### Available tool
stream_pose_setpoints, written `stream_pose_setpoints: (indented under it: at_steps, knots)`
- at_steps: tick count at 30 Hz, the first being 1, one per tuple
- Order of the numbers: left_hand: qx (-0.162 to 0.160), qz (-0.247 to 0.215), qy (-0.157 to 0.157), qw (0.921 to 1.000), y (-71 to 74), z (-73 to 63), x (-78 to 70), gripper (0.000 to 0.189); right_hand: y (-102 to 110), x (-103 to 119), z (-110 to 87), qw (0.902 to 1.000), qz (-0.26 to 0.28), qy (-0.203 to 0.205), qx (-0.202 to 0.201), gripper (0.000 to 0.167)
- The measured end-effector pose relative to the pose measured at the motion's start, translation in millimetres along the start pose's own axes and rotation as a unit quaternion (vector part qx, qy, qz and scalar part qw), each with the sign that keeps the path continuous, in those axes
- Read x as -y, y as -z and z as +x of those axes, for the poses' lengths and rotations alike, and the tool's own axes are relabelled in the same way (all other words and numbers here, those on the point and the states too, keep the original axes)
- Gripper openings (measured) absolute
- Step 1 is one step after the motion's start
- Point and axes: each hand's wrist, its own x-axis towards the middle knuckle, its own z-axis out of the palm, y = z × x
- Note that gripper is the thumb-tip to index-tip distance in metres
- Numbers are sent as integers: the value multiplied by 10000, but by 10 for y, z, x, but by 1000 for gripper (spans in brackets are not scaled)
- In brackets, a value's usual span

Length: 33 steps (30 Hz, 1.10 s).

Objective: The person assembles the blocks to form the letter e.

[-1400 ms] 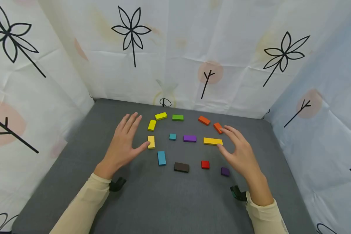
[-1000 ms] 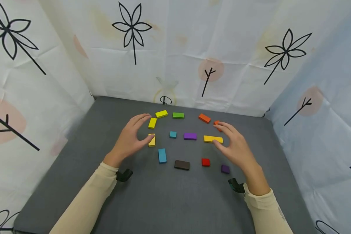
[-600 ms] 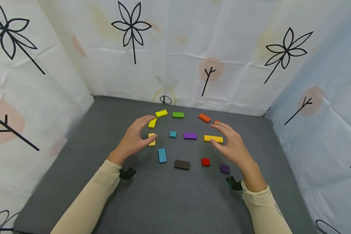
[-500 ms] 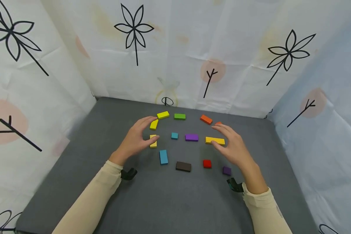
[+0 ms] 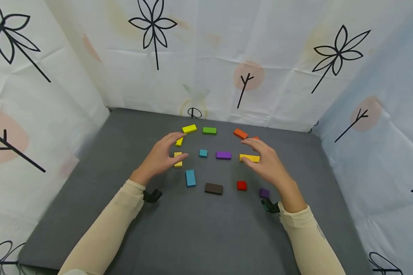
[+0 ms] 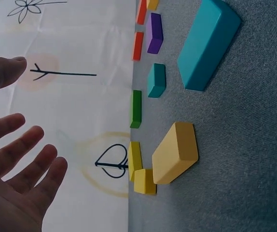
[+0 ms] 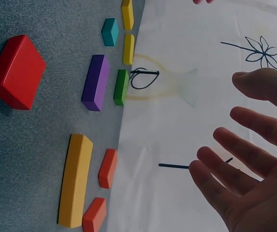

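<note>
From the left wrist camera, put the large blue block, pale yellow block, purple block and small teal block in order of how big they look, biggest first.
1. Large blue block
2. Pale yellow block
3. Purple block and small teal block: too alike to rank.

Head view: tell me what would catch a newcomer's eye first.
The person's bare left grip and bare right grip come first, hovering apart over the grey, woven-looking table. Between them lie a bright purple rectangular block and a small teal square block. Behind, left of centre, a black-outlined flower stands out on the white cloth backdrop.
</note>
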Motion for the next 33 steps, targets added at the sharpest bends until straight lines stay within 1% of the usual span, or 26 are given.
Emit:
stream_pose_setpoints:
  at_steps: [8, 13, 19, 26, 33]
  knots:
    - [226, -241, 42, 9994, -60, 34, 44, 70, -32, -42, 41, 9996, 143, -121, 191, 54]
    - [309, -360, 91, 9988, -85, 78, 65, 68, -49, -56, 63, 9992, 185, -178, 297, 54]
    - [493, -529, 131, 9973, -138, 148, 110, 67, -72, -68, 99, 9988, 130, -264, 402, 51]
    - [710, -543, 222, 9958, -214, 236, 127, 66, -111, -98, 151, 9979, 203, -332, 524, 48]
    - [872, -527, 215, 9946, -296, 338, 139, 66, -152, -103, 216, 9962, 287, -397, 716, 48]
